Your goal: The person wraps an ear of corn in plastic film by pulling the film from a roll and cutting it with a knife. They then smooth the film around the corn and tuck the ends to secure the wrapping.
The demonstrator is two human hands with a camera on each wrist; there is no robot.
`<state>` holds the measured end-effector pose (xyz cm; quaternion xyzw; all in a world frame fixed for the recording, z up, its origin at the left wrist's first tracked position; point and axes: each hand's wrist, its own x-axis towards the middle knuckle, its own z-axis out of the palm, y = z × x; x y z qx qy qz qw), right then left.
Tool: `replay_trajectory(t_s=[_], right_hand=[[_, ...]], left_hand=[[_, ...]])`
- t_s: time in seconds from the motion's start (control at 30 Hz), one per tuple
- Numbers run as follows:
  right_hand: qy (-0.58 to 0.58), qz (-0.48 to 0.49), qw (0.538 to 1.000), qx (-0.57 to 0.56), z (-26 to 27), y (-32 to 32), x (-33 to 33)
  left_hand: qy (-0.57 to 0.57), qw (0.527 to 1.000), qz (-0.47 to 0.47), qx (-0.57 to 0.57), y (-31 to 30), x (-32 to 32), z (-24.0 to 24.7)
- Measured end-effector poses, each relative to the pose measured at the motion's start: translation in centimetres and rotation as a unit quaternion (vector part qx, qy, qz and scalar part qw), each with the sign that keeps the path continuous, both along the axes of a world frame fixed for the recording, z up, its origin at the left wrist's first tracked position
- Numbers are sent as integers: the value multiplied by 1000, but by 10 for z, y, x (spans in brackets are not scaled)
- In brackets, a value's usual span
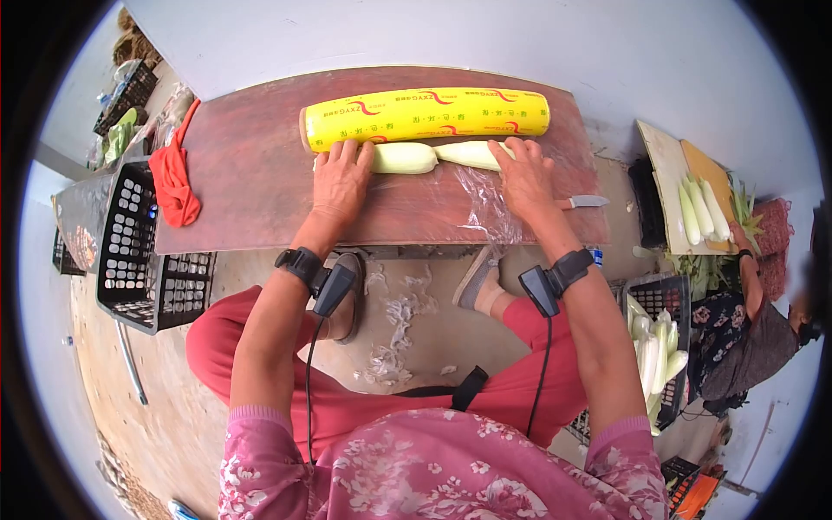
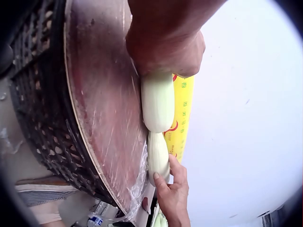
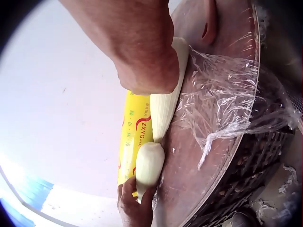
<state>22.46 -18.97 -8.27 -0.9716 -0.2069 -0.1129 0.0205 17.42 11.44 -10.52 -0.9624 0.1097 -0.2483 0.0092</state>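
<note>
Two long, pale green vegetables lie end to end along a roll of yellow-printed cling wrap on a reddish table. My left hand grips the rounded left vegetable, thumb and fingers on its two sides in the right wrist view. The tapered, finely ridged right vegetable is held by my right hand, its thumb toward me and fingers on the far side in the left wrist view. Their inner ends meet. Crumpled clear film trails from beside the right vegetable over the table's front edge.
A knife lies right of my right hand. Red cloth hangs at the table's left end, near black crates. At right, a crate holds more pale vegetables, and another person works beside it. Film scraps litter the floor.
</note>
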Motion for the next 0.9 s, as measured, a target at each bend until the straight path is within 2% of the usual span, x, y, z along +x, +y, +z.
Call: replay_trajectory(t_s=[0.13, 0.37, 0.47, 0.53, 0.57, 0.6, 0.63, 0.67, 0.73, 0.87, 0.9], right_hand=[[35, -12, 999, -31, 6, 0, -2], [-7, 22, 999, 49, 4, -14, -4], [18, 21, 998, 54, 6, -10, -1], [57, 9, 998, 29, 6, -7, 2], [45, 9, 999, 29, 5, -7, 2], [32, 10, 999, 28, 3, -7, 2], [21, 12, 999, 28, 0, -7, 2], [21, 21, 999, 27, -1, -8, 1], [19, 35, 999, 25, -2, -13, 4], [34, 25, 999, -3, -4, -13, 11], [23, 18, 1000, -5, -5, -11, 10]], left_hand=[[-11, 1000, -12, -26, 1, -1, 0], [1, 1000, 5, -19, -9, -7, 4], [-60, 997, -18, -38, -30, -16, 8], [24, 980, -72, -186, -58, -35, 9], [57, 954, -89, -282, -78, -51, 10], [138, 926, -85, -342, -94, -61, -3], [267, 821, -62, -501, -114, -69, -18], [384, 671, -35, -634, -133, -77, -28], [530, 453, 58, -715, -155, -85, -6], [523, 293, 75, -797, -192, -80, -29], [505, 273, 93, -814, -200, -76, -29]])
